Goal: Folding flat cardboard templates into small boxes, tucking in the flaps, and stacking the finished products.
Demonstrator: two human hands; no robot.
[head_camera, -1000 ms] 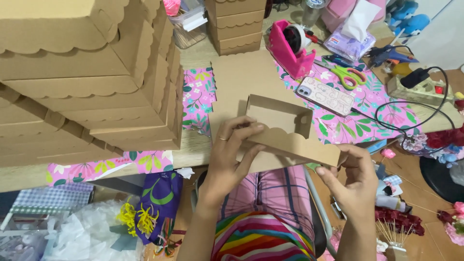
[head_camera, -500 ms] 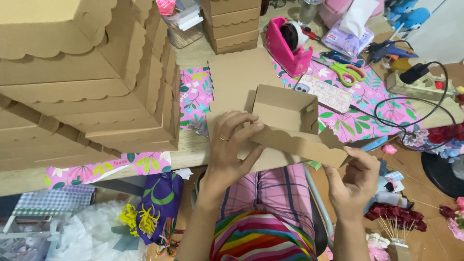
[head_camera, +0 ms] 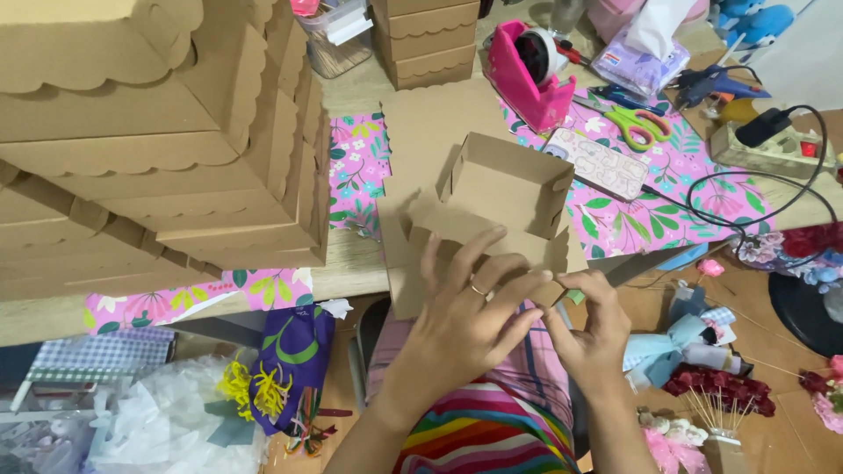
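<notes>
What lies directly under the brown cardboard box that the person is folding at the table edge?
Under the half-folded box lies a flat brown cardboard sheet on the floral tablecloth. The left hand and right hand cover its near edge.

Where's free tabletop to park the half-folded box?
Best patch: floral cover between the stacked boxes and the flat cardboard sheet. Smaller strip below the phone. Right end is crowded: tape dispenser, scissors, power strip, cable.

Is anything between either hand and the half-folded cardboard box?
Nothing visible. The left hand lies spread on the near flap of the cardboard box, and the right hand pinches that flap's right end with its fingers. Both touch the cardboard directly.
</notes>
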